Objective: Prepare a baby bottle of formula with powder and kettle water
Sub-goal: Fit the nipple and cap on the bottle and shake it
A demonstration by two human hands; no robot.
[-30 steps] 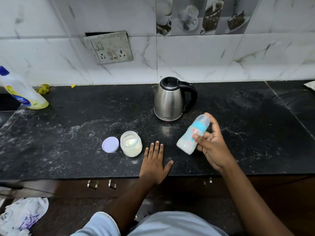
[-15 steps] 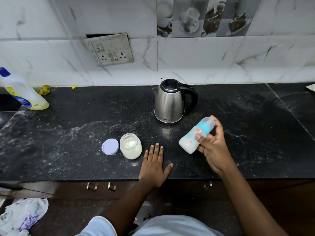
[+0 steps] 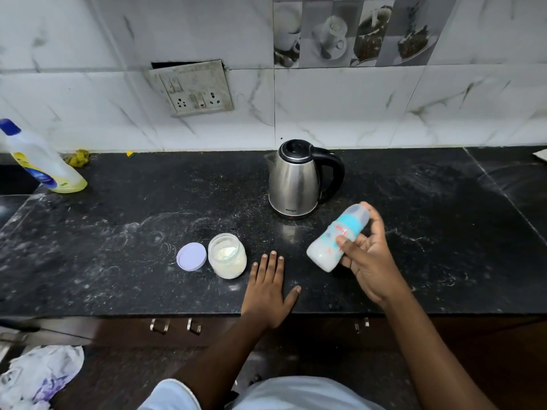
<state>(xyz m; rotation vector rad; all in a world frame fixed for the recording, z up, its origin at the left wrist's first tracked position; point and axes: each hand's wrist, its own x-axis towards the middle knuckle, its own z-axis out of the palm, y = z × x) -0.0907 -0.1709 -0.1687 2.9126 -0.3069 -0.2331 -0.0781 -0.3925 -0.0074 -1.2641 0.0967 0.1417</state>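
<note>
My right hand (image 3: 368,261) grips a capped baby bottle (image 3: 331,245) with a teal collar and milky white liquid inside, tilted above the counter with its cap pointing up and right. My left hand (image 3: 269,291) lies flat, palm down with fingers spread, on the black counter (image 3: 118,261) near the front edge. Just left of it stands an open glass jar of white powder (image 3: 227,259), with its lilac lid (image 3: 191,256) lying beside it. A steel electric kettle (image 3: 296,179) with a black handle stands behind, lid closed.
A yellow-and-white detergent bottle (image 3: 44,164) leans at the far left of the counter. A wall socket plate (image 3: 192,87) hangs on the tiled wall behind. Crumpled cloth (image 3: 41,374) lies on the floor at lower left. Drawer handles (image 3: 174,325) sit below the counter edge.
The bottle in my right hand has shifted slightly in tilt and position, as in a shaking motion. My left hand has stayed flat on the counter.
</note>
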